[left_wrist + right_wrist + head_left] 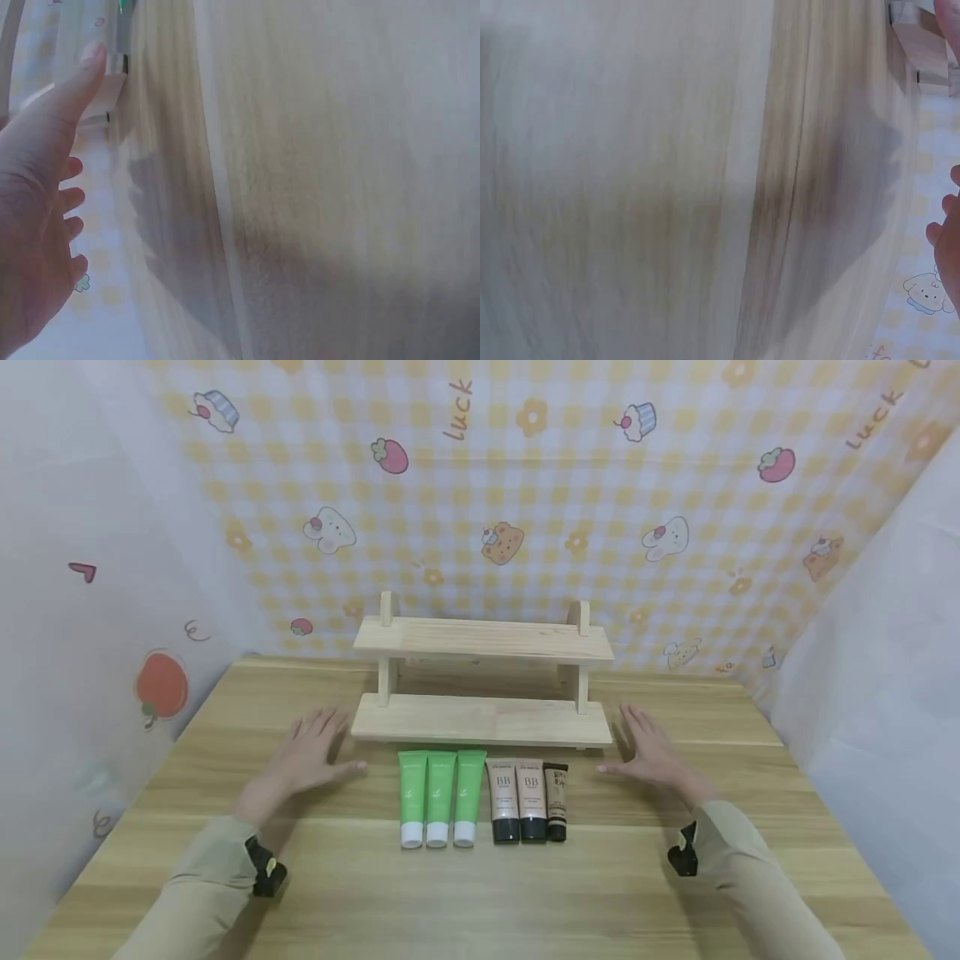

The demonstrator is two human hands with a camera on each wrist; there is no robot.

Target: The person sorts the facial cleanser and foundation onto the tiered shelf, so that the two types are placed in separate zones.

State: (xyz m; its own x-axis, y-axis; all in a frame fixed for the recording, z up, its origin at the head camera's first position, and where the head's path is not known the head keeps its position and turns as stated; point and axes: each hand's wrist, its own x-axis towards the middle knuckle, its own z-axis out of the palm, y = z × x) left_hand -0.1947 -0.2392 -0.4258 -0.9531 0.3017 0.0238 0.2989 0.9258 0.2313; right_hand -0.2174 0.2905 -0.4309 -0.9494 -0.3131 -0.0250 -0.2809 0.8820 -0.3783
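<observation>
My left hand [303, 760] is held with fingers extended just left of a two-tier wooden shelf [480, 720], holding nothing. On the other side of the shelf, my right hand [651, 753] has its fingers extended too and holds nothing. Between the hands, in front of the shelf, lies a row of tubes. Three green tubes with white caps [440, 793] make up its left part. Two beige BB tubes with black caps [517, 797] and a slimmer brown tube [557, 802] lie to their right. The left thumb [79, 82] shows near the shelf's end in the left wrist view.
The wooden table [480, 902] reaches back to a yellow checked cloth [555, 477] hanging close behind the shelf. White cloth walls [97, 635] bound the table on the left and right. Both shelf tiers are bare wood.
</observation>
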